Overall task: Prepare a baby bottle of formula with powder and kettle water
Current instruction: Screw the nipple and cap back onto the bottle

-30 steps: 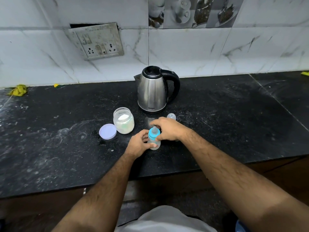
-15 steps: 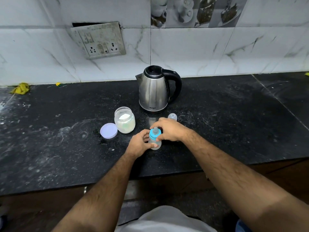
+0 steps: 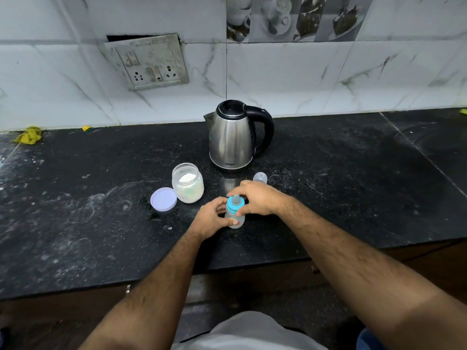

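Between both hands' fingers: left hand [image 3: 211, 218] clamps bottle [image 3: 235, 218] steady, right hand [image 3: 257, 198] fingers pinch blue collar [image 3: 233, 205], prob. twisting.

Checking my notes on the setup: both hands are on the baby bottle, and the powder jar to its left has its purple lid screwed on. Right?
Not quite. The head view shows the powder jar open, its purple lid lying on the counter beside it. The left hand and right hand do hold the baby bottle.

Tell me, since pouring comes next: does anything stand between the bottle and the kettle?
Nothing visible does. Bare counter lies between the bottle and the kettle; the clear cap sits off to the right.
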`<state>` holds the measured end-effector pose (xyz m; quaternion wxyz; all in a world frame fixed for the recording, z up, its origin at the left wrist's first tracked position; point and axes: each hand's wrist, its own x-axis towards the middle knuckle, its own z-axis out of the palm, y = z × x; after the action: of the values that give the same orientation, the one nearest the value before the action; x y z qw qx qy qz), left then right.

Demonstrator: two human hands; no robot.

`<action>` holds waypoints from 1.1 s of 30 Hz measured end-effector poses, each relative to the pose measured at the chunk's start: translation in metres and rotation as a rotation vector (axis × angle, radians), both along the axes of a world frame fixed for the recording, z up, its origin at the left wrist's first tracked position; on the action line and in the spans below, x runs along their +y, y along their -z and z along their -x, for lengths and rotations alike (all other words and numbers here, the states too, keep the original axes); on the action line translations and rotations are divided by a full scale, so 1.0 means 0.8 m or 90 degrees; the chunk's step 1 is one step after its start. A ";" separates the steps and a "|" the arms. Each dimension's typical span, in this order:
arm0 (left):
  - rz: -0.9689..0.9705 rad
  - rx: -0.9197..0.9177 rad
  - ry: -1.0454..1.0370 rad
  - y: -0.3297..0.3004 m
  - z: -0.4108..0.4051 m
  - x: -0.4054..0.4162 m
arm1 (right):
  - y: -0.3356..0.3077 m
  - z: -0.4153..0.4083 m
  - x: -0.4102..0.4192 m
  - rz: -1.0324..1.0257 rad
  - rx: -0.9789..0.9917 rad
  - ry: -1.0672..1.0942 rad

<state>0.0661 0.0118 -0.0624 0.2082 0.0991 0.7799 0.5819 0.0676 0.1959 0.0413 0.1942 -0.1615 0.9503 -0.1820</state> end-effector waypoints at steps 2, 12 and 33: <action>-0.003 -0.002 0.001 0.000 -0.003 0.001 | 0.009 0.003 0.002 0.028 -0.004 0.012; 0.001 0.019 -0.042 0.008 -0.008 0.008 | 0.024 -0.018 -0.005 0.050 0.075 0.047; 0.021 0.027 -0.020 0.003 -0.008 0.010 | 0.040 -0.032 -0.010 0.075 0.089 0.115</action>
<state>0.0728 0.0194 -0.0645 0.1844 0.0958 0.7949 0.5701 0.0936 0.1882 0.0089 0.1005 -0.0985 0.9599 -0.2423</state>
